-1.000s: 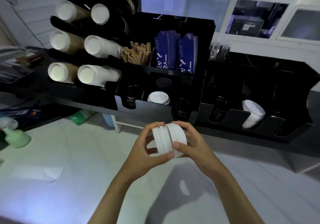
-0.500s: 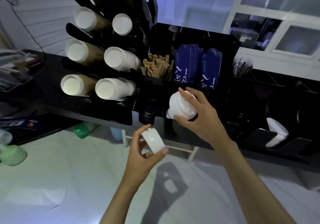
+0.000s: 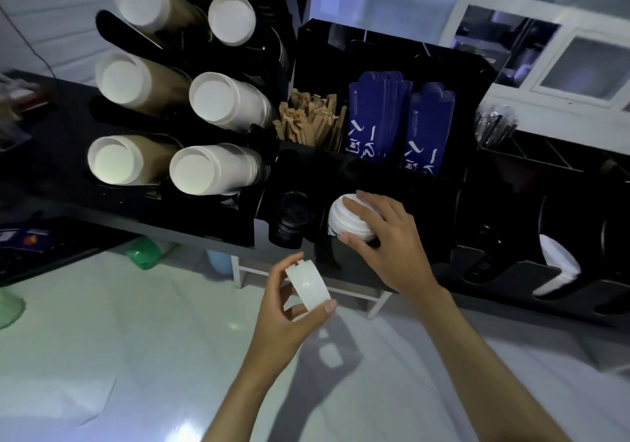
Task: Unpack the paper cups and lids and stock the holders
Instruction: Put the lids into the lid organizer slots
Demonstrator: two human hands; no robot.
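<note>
Lids going into the black holder on the desk

The right hand (image 3: pixel 381 237) grasps a stack of white lids (image 3: pixel 347 223) with fingers and thumb curled round it, the stack sitting in the lid slot of the black holder (image 3: pixel 392 175), beside a slot of black lids (image 3: pixel 289 220). The left hand (image 3: pixel 289 308) pinches a second, smaller stack of white lids (image 3: pixel 308 284) between thumb and fingers, below the holder and apart from it. 6 tubes of paper cups (image 3: pixel 211 168) fill the rack on the left.
</note>
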